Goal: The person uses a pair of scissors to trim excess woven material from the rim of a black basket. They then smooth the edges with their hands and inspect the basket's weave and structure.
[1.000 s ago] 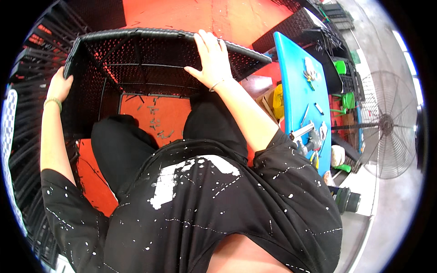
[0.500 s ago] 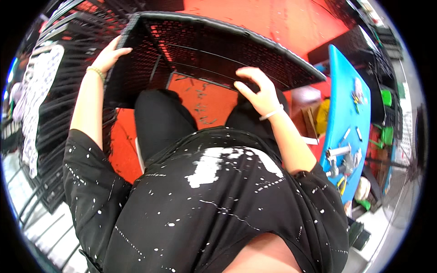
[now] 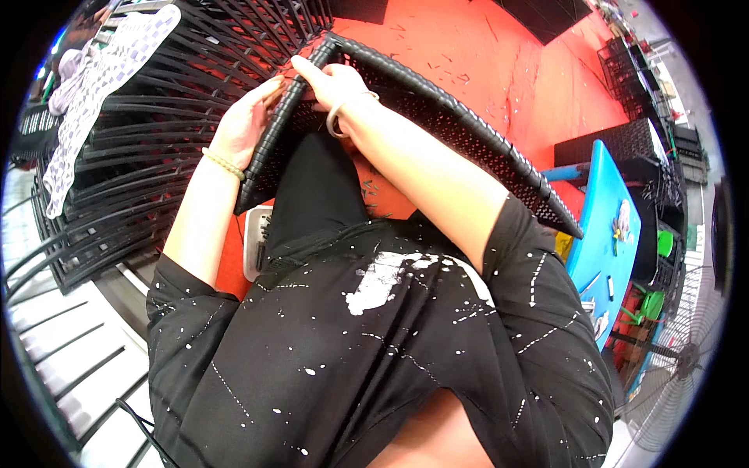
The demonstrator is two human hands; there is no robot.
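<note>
A black woven rattan-like furniture frame (image 3: 460, 101) stands tilted over my knees, its corner toward the upper left. My right hand (image 3: 335, 87) reaches across and closes on the wrapped rim near that corner, thumb over the top and fingers on the inner side, partly hidden. Against the outer face of the same short side lies my left hand (image 3: 242, 129), palm toward the rim and fingers stretched upward. Its thumb and fingertips are partly out of sight. The inside of the frame is largely covered by my right forearm.
Stacked black slatted frames (image 3: 172, 117) crowd the left, with a patterned cloth (image 3: 109, 93) draped over them. A pale bin (image 3: 255, 242) sits by my left leg. At right is a blue table (image 3: 605, 226) with small tools; a fan (image 3: 679, 359) stands beyond. Scraps litter the red floor (image 3: 437, 51).
My right hand has crossed from mid-air over my right knee to the rim at the left. The frame has turned and shifted right, and my left hand has slid lower along its outer side.
</note>
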